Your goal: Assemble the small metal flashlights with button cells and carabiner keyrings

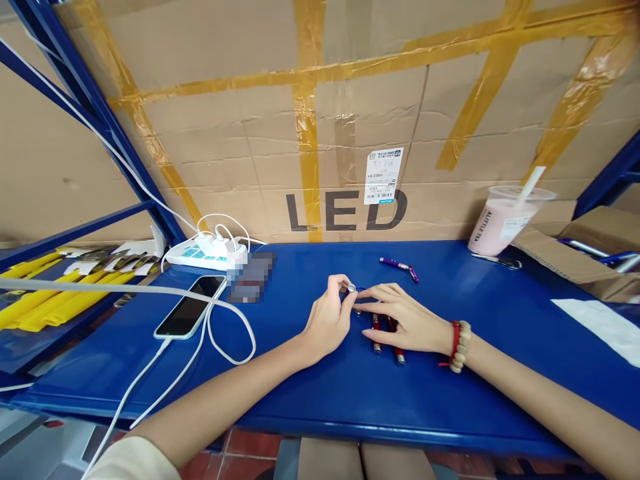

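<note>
My left hand (327, 320) is closed, with thumb and index finger pinching a small tube with a round silver end (351, 289). Most of the tube is hidden by the fingers. My right hand (403, 317) is just to its right, fingers stretched out and fingertips close to the silver end; I cannot tell whether they touch it. Below the right hand lie two red tubes with silver ends, one (377, 339) partly covered by the fingers and the other (399, 353) by the palm. Farther back on the blue table (320, 393) rests a slim purple tube (395, 265) with a hinged end piece.
Left of my hands are a phone (193, 308) on a white cable (250, 333) and a power strip (205, 253). A cup with a straw (505, 223) stands back right, near a white tissue (600, 327). A large cardboard box (225, 153) rises behind the table.
</note>
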`<move>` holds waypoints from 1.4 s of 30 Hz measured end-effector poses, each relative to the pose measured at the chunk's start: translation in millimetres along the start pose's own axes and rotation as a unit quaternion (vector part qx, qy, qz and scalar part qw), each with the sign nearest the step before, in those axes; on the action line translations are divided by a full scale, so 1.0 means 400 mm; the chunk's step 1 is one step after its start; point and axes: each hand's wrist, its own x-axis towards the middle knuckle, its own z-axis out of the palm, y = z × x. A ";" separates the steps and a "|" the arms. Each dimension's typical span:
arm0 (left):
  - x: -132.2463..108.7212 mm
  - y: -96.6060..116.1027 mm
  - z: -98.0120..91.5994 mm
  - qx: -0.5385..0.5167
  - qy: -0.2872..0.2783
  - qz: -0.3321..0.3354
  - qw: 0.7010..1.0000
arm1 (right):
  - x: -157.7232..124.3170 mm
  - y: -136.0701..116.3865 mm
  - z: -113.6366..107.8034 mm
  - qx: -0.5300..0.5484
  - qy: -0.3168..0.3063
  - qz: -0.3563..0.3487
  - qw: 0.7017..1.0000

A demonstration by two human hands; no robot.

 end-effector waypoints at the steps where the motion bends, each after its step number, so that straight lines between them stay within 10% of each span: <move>1: -0.002 0.002 0.000 0.008 -0.004 -0.003 1.000 | 0.000 0.000 0.000 0.001 -0.002 0.001 1.000; 16: 0.002 0.007 -0.001 0.063 -0.026 0.009 0.998 | 0.001 0.016 0.035 0.067 0.062 0.117 0.989; 35: 0.000 0.006 -0.002 0.095 -0.057 0.013 0.994 | 0.001 0.018 0.034 0.080 0.084 0.081 0.990; 42: 0.004 0.001 0.001 0.093 -0.042 0.022 0.995 | 0.003 0.000 0.004 0.060 0.286 0.106 0.950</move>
